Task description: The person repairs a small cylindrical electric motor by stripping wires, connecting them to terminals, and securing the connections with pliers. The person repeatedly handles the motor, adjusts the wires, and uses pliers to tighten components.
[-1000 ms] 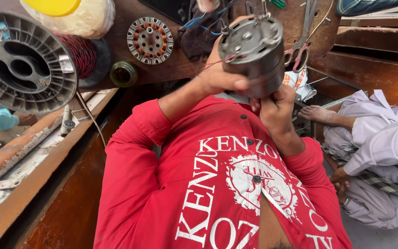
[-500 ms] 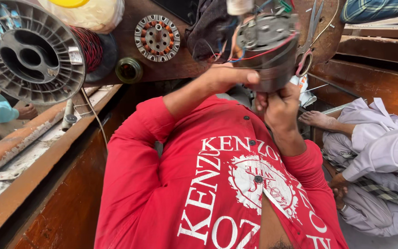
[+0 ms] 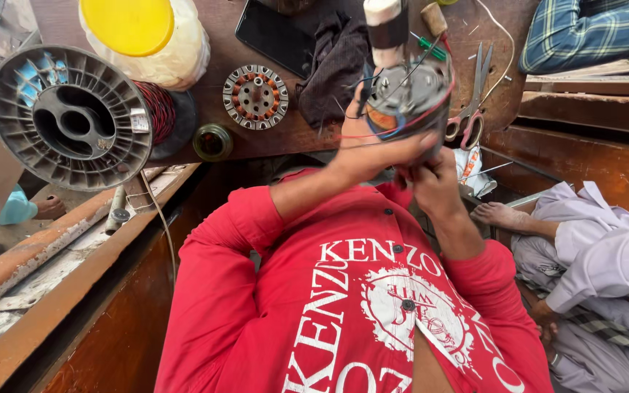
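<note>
I hold a grey cylindrical electric motor (image 3: 409, 94) above my chest, its shaft wrapped in white and pointing away from me. Red, blue and black wires trail over its body. My left hand (image 3: 369, 156) grips the motor's near left side, with the red sleeve reaching in from the left. My right hand (image 3: 434, 182) holds it from underneath at the near right, fingers pinching at the wires by the casing's lower edge. My red printed shirt (image 3: 358, 313) fills the foreground.
On the brown bench (image 3: 300, 135) lie a round copper-wound stator (image 3: 256, 96), a dark phone (image 3: 274, 33), a dark cloth (image 3: 340, 54), scissors (image 3: 469, 109) and a yellow-lidded jar (image 3: 147, 36). A big grey wire spool (image 3: 67, 116) sits left. Another person in pale clothes (image 3: 591, 255) sits right.
The motor has turned in my hands from lying with its end face toward me to standing with the shaft pointing away. Both hands stayed on it.
</note>
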The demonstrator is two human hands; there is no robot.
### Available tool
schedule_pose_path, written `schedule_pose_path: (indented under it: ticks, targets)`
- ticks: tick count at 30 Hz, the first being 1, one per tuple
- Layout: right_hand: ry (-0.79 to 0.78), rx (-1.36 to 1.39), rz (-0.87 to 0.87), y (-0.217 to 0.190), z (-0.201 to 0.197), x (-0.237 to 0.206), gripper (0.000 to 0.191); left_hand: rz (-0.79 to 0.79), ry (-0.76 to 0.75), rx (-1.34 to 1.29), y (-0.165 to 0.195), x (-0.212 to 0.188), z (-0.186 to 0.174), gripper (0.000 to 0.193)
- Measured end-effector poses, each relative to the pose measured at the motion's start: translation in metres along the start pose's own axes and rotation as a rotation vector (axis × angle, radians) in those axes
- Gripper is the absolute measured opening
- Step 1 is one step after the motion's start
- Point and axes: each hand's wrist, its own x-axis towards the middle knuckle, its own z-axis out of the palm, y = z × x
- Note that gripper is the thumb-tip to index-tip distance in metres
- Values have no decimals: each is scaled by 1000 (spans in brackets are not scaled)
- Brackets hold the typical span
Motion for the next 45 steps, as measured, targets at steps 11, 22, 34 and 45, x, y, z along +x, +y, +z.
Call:
schedule_pose_path:
  ticks: [11, 22, 34, 45]
  targets:
    - [-91, 619, 260, -5, 19, -8, 12, -101, -211, -140, 6, 9, -32, 89]
    - [182, -1200, -415, 60, -102, 67, 39, 280, -700, 1142, 76, 43, 9, 108]
    - [237, -1184, -252, 91, -173, 71, 60, 61, -1049, 1957, -32, 122, -26, 112]
    - [295, -943, -314, 84, -161, 57, 26, 361, -583, 2115, -55, 80, -51, 91]
